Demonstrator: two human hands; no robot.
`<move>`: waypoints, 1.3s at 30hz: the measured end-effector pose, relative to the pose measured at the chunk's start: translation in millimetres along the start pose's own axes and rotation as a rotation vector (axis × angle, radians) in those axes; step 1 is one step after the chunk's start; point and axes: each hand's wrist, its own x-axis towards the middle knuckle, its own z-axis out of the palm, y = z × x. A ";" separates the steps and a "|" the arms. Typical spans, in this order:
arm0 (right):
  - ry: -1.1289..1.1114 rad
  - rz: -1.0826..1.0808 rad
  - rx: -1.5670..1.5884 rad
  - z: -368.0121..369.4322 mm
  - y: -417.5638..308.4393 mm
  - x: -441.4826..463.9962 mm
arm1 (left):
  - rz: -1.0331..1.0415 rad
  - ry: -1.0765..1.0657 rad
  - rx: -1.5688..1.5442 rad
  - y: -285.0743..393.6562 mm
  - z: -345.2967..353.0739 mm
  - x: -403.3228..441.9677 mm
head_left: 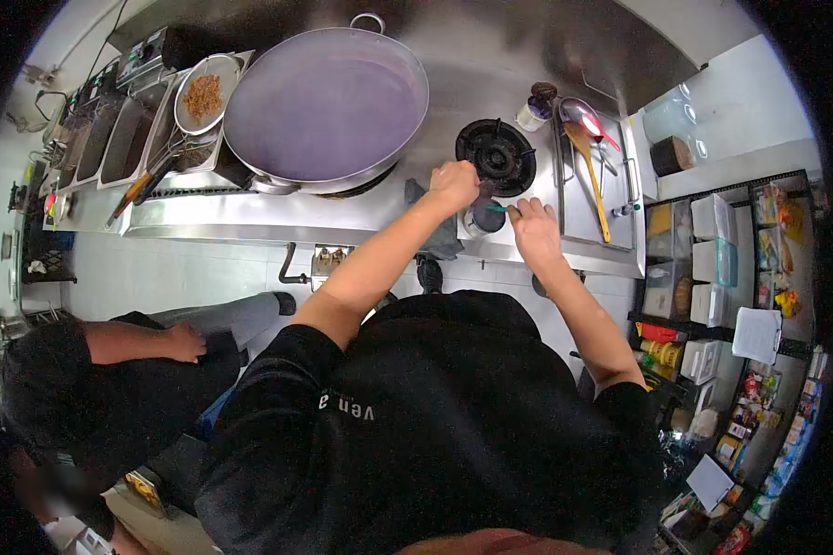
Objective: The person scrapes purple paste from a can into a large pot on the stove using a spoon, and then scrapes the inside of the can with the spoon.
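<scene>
Over the counter's front edge, a small jar (483, 220) with dark contents stands below the black burner (497, 157). My left hand (455, 185) is closed just above and left of the jar, around something dark that I cannot make out. On the jar's right, my right hand (533, 228) pinches a thin green item (498, 209) that reaches over the jar's mouth. A dark cloth (442, 236) lies on the counter edge beside the jar, partly under my left forearm.
A wide pan (327, 104) of purple liquid sits at the left, near a strainer (205, 94) and fryer baskets. A wooden spoon (587, 166) and ladle (579, 115) lie right. Another person's arm (139, 343) is at lower left.
</scene>
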 end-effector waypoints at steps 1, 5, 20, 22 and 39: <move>-0.002 0.002 0.001 1.7 2.6 1.1 | 0.012 0.022 0.022 -0.5 1.3 0.9; -0.089 0.069 0.003 14.6 12.5 -5.5 | 0.034 0.069 0.052 -2.4 7.2 1.1; -0.138 -0.088 0.090 -18.7 11.4 -9.0 | 0.057 0.081 0.068 -1.9 2.7 4.5; -0.136 -0.151 0.054 -20.8 18.4 -5.2 | 0.068 0.094 0.091 -4.3 8.2 6.9; -0.391 0.269 0.155 22.3 16.4 4.2 | -0.044 0.012 0.140 6.1 0.7 1.5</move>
